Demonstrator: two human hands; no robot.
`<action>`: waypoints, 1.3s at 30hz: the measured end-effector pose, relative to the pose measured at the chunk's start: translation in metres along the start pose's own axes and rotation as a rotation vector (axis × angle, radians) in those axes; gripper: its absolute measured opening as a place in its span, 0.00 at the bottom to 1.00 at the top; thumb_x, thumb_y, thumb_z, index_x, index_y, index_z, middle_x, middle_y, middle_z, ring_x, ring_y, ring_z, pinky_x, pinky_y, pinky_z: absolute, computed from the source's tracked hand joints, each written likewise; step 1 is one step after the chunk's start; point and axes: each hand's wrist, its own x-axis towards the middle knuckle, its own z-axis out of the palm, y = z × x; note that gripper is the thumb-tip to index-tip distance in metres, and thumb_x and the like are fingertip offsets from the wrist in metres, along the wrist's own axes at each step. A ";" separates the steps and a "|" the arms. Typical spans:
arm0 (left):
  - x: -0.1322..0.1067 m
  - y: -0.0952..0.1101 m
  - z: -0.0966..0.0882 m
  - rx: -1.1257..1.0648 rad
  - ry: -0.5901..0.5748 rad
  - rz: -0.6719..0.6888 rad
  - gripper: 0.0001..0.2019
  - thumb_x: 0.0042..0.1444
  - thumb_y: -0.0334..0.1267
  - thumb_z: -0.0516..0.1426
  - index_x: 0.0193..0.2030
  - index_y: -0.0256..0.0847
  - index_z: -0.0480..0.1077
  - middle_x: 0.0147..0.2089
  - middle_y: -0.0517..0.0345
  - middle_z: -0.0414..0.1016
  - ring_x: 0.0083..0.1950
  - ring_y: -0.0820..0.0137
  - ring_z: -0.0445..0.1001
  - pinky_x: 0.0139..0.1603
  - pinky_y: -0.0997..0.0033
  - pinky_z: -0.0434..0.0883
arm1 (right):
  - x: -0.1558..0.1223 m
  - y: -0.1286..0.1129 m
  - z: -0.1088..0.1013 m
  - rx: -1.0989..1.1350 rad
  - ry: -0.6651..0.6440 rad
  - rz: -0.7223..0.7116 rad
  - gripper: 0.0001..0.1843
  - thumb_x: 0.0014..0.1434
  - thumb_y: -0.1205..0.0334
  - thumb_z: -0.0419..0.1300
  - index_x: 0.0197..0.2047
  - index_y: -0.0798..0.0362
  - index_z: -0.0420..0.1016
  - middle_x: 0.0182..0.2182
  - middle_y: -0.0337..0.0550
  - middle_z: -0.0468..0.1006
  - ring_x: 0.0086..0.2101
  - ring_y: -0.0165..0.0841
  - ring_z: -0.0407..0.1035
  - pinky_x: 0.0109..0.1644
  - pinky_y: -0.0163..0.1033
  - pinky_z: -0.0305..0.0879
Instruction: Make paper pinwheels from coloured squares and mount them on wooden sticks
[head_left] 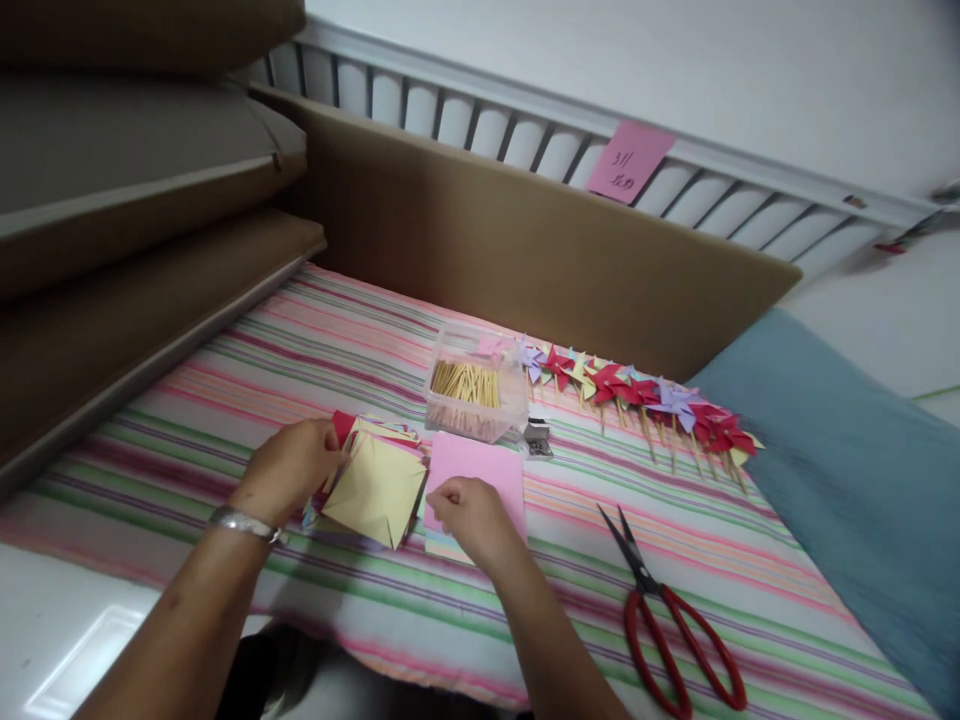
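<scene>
A loose stack of cut paper squares (pixel 375 488) lies on the striped cloth, a pale yellow square with slits at its corners on top. At the stack's left edge, my left hand (pixel 289 468) has its fingers closed on the papers, near a red corner (pixel 343 426). My right hand (pixel 471 512) hovers over or rests on a pile of pink paper (pixel 480 462); which of the two I cannot tell. Its fingers are curled in a pinch, and whatever is between them is hidden.
Behind the papers stand a clear plastic box (pixel 510 400) of wooden sticks and a small dark case (pixel 538 438). Finished paper pinwheels (pixel 637 392) line the back right. Red-handled scissors (pixel 649 590) lie slightly parted at right. A cardboard panel (pixel 525 220) borders the back.
</scene>
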 end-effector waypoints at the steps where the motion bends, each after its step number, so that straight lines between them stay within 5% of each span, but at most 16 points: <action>1: 0.000 -0.001 0.000 0.003 0.007 0.002 0.09 0.46 0.46 0.58 0.23 0.44 0.69 0.27 0.56 0.77 0.33 0.62 0.75 0.32 0.68 0.63 | 0.000 0.002 -0.001 0.007 -0.035 0.047 0.13 0.52 0.63 0.59 0.17 0.52 0.72 0.15 0.38 0.73 0.19 0.31 0.68 0.24 0.33 0.60; 9: 0.014 -0.009 0.007 0.014 0.040 0.030 0.17 0.55 0.44 0.48 0.44 0.37 0.71 0.46 0.41 0.79 0.46 0.58 0.77 0.40 0.68 0.68 | 0.007 0.003 0.019 0.176 -0.205 0.259 0.12 0.53 0.62 0.59 0.19 0.52 0.69 0.10 0.34 0.71 0.12 0.26 0.64 0.15 0.28 0.52; 20: 0.016 -0.007 0.011 -0.040 -0.059 0.050 0.14 0.56 0.39 0.48 0.34 0.40 0.75 0.40 0.45 0.81 0.42 0.60 0.78 0.38 0.69 0.68 | 0.014 -0.002 0.033 0.335 -0.112 0.289 0.10 0.54 0.64 0.57 0.23 0.52 0.63 0.13 0.31 0.71 0.12 0.24 0.64 0.12 0.25 0.52; 29: 0.017 -0.014 0.009 -0.102 -0.023 0.071 0.13 0.54 0.38 0.50 0.32 0.37 0.75 0.34 0.44 0.81 0.35 0.62 0.77 0.33 0.69 0.66 | 0.039 -0.023 0.040 0.130 -0.027 0.170 0.10 0.54 0.64 0.56 0.22 0.52 0.64 0.14 0.35 0.72 0.13 0.28 0.66 0.14 0.30 0.59; 34: 0.008 -0.010 -0.003 -0.187 0.123 0.133 0.19 0.57 0.40 0.48 0.50 0.37 0.72 0.50 0.43 0.78 0.49 0.60 0.75 0.44 0.69 0.68 | 0.015 -0.020 0.030 -0.089 0.159 -0.107 0.07 0.55 0.66 0.57 0.37 0.53 0.74 0.33 0.45 0.79 0.34 0.36 0.74 0.42 0.44 0.72; 36: 0.004 -0.006 -0.003 -0.235 0.091 0.220 0.19 0.57 0.39 0.47 0.51 0.40 0.72 0.51 0.49 0.78 0.50 0.64 0.75 0.45 0.71 0.68 | 0.001 -0.019 0.029 -0.137 0.137 -0.241 0.13 0.53 0.69 0.59 0.42 0.51 0.76 0.46 0.48 0.77 0.49 0.39 0.70 0.57 0.48 0.63; 39: 0.001 -0.002 0.006 -0.257 -0.035 0.315 0.18 0.55 0.34 0.48 0.47 0.41 0.75 0.46 0.54 0.81 0.45 0.66 0.77 0.41 0.73 0.70 | -0.010 -0.018 0.031 -0.280 0.022 -0.485 0.24 0.49 0.75 0.59 0.49 0.50 0.76 0.60 0.48 0.67 0.62 0.41 0.56 0.66 0.49 0.50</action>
